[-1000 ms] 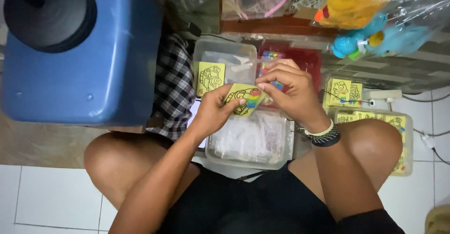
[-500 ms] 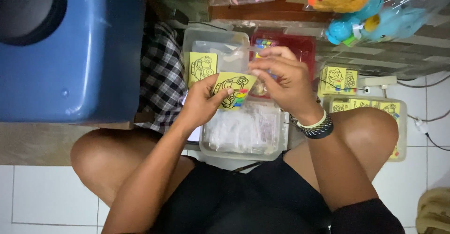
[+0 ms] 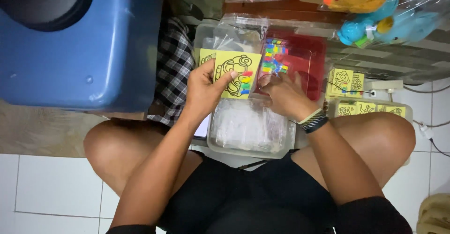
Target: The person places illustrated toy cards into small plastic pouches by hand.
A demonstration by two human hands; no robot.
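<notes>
Since half a second ago, right hand (image 3: 283, 93) dropped to the red tray (image 3: 315, 56) at two o'clock, fingers spread, seemingly touching coloured bits. Left hand (image 3: 204, 91) pinches the yellow outline-drawing card (image 3: 236, 70) upright, centre.

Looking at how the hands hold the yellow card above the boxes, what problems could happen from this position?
1. The left hand pinches the yellow card only at one edge, so it could slip into the clear box of plastic bags.
2. The right hand reaches low over the red tray holding small coloured pieces; it might knock them about.
3. The boxes sit crowded between the knees, so a leg shift could tip one.
</notes>
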